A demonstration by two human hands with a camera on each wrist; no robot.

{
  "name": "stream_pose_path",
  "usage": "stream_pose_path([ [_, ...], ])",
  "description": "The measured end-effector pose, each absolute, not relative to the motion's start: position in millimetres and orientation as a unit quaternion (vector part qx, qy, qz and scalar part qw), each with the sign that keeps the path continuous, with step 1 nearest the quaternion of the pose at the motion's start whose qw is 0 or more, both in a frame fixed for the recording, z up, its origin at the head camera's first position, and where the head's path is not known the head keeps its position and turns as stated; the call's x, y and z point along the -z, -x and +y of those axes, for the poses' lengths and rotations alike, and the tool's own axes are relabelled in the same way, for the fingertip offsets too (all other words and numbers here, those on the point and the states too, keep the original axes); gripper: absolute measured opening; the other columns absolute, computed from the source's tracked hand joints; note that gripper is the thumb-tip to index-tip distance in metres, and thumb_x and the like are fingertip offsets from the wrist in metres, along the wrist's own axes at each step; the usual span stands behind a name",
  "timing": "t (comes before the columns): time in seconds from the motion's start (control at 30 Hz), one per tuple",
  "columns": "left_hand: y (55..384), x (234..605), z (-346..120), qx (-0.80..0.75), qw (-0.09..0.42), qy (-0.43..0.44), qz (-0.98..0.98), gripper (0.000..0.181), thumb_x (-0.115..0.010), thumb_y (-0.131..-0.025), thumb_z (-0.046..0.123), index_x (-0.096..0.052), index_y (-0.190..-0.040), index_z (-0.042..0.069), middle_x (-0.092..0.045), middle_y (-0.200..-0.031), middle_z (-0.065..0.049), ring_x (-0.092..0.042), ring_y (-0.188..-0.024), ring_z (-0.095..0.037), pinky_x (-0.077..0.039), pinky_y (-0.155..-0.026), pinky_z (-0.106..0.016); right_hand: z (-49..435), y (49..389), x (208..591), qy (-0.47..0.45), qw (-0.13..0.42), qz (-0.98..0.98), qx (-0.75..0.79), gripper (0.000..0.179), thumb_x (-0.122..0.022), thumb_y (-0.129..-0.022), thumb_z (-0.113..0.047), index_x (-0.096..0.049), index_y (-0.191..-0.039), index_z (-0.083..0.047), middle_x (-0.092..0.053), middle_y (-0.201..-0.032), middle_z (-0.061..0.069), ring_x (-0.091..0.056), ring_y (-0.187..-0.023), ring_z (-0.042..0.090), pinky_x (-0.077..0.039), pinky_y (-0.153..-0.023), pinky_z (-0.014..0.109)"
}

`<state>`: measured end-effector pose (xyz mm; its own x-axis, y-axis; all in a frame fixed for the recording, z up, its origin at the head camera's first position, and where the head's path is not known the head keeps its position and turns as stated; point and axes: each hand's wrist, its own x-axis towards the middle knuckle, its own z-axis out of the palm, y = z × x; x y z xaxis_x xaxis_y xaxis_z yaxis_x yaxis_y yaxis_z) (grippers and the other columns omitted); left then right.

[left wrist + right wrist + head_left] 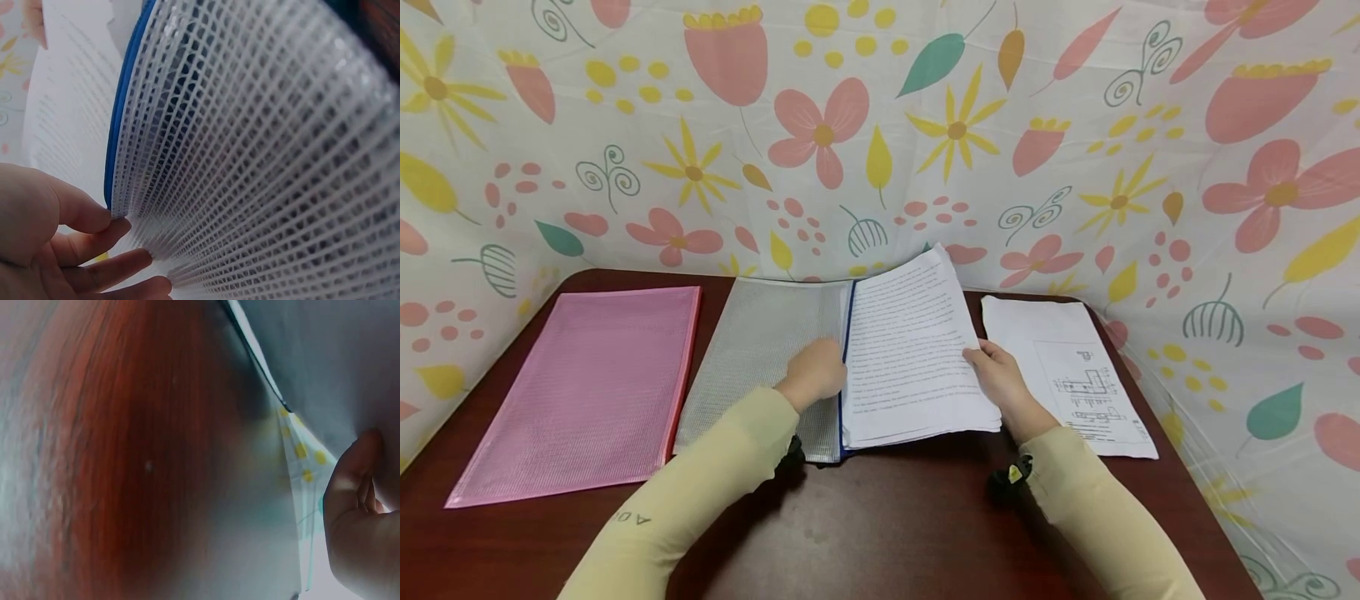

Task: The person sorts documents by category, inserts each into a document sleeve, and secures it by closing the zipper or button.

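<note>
A clear mesh zipper pouch (pixel 760 350) with a blue zipper edge (pixel 115 125) lies mid-table. My left hand (pixel 817 367) pinches that blue edge between thumb and forefinger, as the left wrist view shows (pixel 69 231). Beside the edge, a stack of printed paper sheets (pixel 917 358) lies against the pouch's opening, its far right corner raised. My right hand (pixel 1003 383) pinches the stack's right edge. In the right wrist view the thumb and curled fingers of this hand (pixel 362 512) meet the paper's underside. How far the sheets reach into the pouch is hidden.
To the left lies a pink mesh pouch (pixel 587 383) with a red edge. A white sheet with a line drawing (pixel 1067 375) lies at the right. The dark wooden table (pixel 880 533) backs onto a flower-patterned curtain (pixel 820 208).
</note>
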<state>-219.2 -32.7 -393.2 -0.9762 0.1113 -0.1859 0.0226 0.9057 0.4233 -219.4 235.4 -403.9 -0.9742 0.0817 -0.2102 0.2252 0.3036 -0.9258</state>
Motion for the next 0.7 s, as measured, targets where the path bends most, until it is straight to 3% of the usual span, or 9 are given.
stream_pose_path([
  [0.23, 219, 393, -30, -0.202, 0.105, -0.045, 0.973, 0.024, -0.041, -0.093, 0.008, -0.061, -0.079, 0.004, -0.056, -0.074, -0.008, -0.050, -0.058, -0.019, -0.040, -0.044, -0.028, 229, 219, 407, -0.114, 0.060, 0.794, 0.594, 0.045, -0.044, -0.099, -0.025, -0.044, -0.137, -0.002, -0.060, -0.108, 0.010, -0.060, -0.073, 0.003, -0.050, -0.063, 0.019],
  [0.5, 220, 392, -30, -0.216, 0.107, -0.037, 0.970, 0.022, -0.041, -0.092, 0.009, -0.059, -0.081, 0.004, -0.056, -0.075, -0.008, -0.050, -0.057, -0.019, -0.040, -0.044, -0.027, 223, 219, 410, -0.145, 0.054, 0.790, 0.593, 0.047, -0.045, -0.098, -0.024, -0.042, -0.139, -0.002, -0.056, -0.123, 0.019, -0.058, -0.073, 0.002, -0.048, -0.063, 0.018],
  [0.7, 221, 391, -32, -0.202, 0.123, -0.034, 0.971, 0.020, -0.042, -0.093, 0.007, -0.059, -0.082, 0.004, -0.055, -0.077, -0.008, -0.049, -0.059, -0.019, -0.040, -0.044, -0.027, 224, 221, 410, -0.163, 0.041, 0.794, 0.584, 0.047, -0.047, -0.096, -0.024, -0.045, -0.138, -0.002, -0.056, -0.124, 0.020, -0.056, -0.069, 0.001, -0.047, -0.061, 0.016],
])
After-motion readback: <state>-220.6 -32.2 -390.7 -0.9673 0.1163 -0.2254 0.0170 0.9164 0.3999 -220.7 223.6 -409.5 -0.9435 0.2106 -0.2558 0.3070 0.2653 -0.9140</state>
